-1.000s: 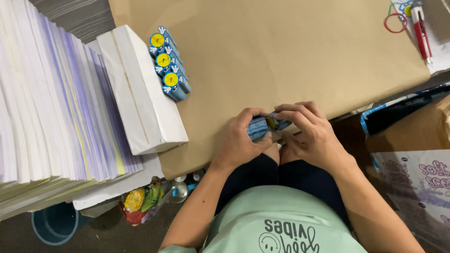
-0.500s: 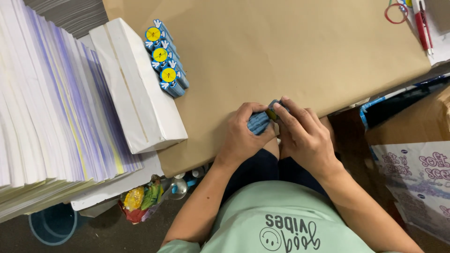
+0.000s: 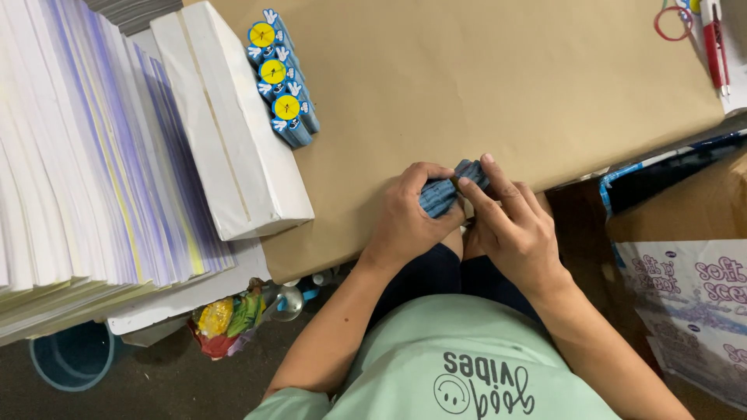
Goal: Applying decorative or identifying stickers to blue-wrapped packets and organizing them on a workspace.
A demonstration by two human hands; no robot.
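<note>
Both hands meet at the near edge of a table covered in brown kraft paper (image 3: 482,85). Between them sits a small stack of blue paper cards (image 3: 447,190), held just above the paper close to the table's near edge. The left hand (image 3: 408,222) wraps the stack from the left, its fingers curled over the top and its thumb tucked against the near side. The right hand (image 3: 513,229) closes in from the right, index finger stretched along the stack's upper right corner and thumb pressed against its near face, so the stack is pinched between the two hands.

Far left of the hands, three more bundles of blue cards with yellow round faces (image 3: 280,78) lie in a row on the paper, touching the side of a long white wrapped block (image 3: 229,124). Left of that block a tall stack of white and purple-edged sheets (image 3: 85,148) fills the left side of the view.

At the far right corner lie a red pen (image 3: 712,43) and a red rubber band (image 3: 671,23). Below the table, near left, stands a blue bucket (image 3: 71,358); at the right is a printed cardboard box (image 3: 689,303).
</note>
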